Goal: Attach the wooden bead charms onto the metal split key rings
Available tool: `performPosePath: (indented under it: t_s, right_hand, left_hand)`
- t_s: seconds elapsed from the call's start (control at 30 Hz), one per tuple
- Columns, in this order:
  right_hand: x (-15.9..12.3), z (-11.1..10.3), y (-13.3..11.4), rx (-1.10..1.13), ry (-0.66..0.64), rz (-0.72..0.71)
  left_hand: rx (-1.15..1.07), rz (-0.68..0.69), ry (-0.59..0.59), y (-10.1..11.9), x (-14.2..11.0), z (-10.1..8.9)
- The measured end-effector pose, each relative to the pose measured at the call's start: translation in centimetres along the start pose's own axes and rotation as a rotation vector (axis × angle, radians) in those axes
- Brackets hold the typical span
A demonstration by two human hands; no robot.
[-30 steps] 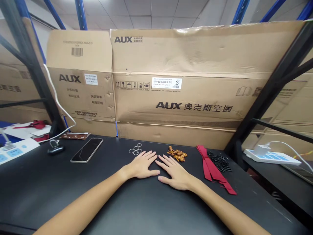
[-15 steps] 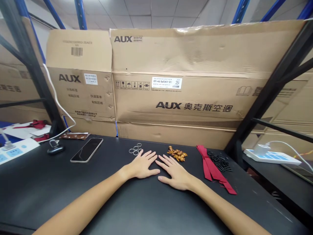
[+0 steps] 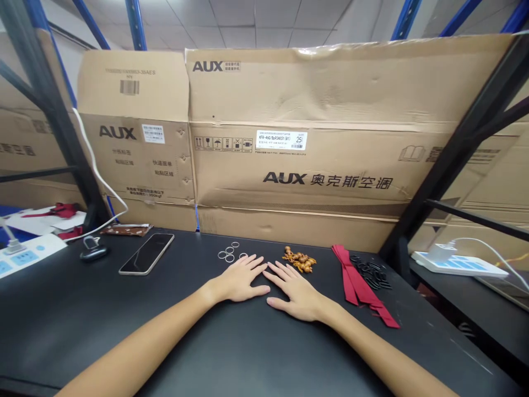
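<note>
My left hand (image 3: 239,279) lies flat on the black table (image 3: 124,331) with its fingers spread, holding nothing. Just beyond its fingertips sit several thin metal rings (image 3: 230,252). My right hand (image 3: 294,293) also rests flat and spread, its fingertips close to a cluster of small carved wooden beads (image 3: 299,259). Further right lie a folded dark red ribbon (image 3: 357,284) and a heap of black plastic rings (image 3: 371,273). The fingertips of my two hands nearly meet.
A smartphone (image 3: 146,253) lies face up at the left, near a small black lock-like object (image 3: 93,249). White power strips (image 3: 458,264) sit at both sides. Flattened AUX cardboard cartons (image 3: 289,138) and dark shelving uprights stand behind the table.
</note>
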State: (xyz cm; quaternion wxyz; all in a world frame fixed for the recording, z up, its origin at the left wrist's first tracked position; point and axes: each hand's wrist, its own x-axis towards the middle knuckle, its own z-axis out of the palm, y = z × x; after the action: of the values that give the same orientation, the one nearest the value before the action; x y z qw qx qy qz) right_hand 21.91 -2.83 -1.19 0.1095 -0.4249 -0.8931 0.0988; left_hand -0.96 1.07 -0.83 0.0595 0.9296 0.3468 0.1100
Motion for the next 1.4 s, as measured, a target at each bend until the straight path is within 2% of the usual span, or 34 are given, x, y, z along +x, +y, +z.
performPosePath:
  t_s: [0.1,0.2,0.3,0.37,0.43,0.5,0.6,0.77,0.9,1.03,1.27,1.4]
  right_hand:
    - [0.0,0.3,0.1,-0.01,0.047,-0.032]
    - [0.2,0.5,0.1,-0.061,0.197,-0.035]
    - [0.5,0.5,0.3,-0.184,0.411,0.058]
    - [0.7,0.2,0.7,-0.311,0.495,0.178]
    - [0.8,-0.1,1.3,-0.429,0.509,0.32]
    - [0.8,-0.3,1.9,-0.496,0.489,0.432]
    - [0.7,-0.3,2.6,-0.496,0.463,0.493]
    - [0.9,0.5,2.6,-0.345,0.501,0.413]
    - [0.9,1.1,1.9,-0.138,0.521,0.25]
    - [0.9,1.3,1.3,-0.028,0.531,0.135]
    - [1.0,1.3,1.2,0.097,0.525,0.027]
    - [1.0,1.2,1.0,0.168,0.546,0.01]
  left_hand:
    - [-0.018,0.038,0.045,0.1,-0.1,-0.1]
    - [0.003,0.031,0.094,0.4,-0.1,-0.2]
    - [0.044,-0.067,0.157,0.5,0.1,-0.2]
    - [0.054,-0.15,0.178,0.5,0.3,0.0]
    - [0.048,-0.191,0.193,0.5,0.4,0.2]
    - [0.032,-0.177,0.214,0.5,0.5,0.3]
    - [-0.007,-0.101,0.217,0.3,0.4,0.3]
    - [-0.082,0.01,0.171,0.0,0.4,0.2]
    - [-0.125,0.021,0.238,-0.3,0.7,0.4]
    - [-0.134,0.026,0.262,-0.6,1.0,0.5]
    - [-0.001,0.12,0.242,0.1,1.0,0.1]
    - [0.153,0.109,0.226,0.9,0.8,-0.3]
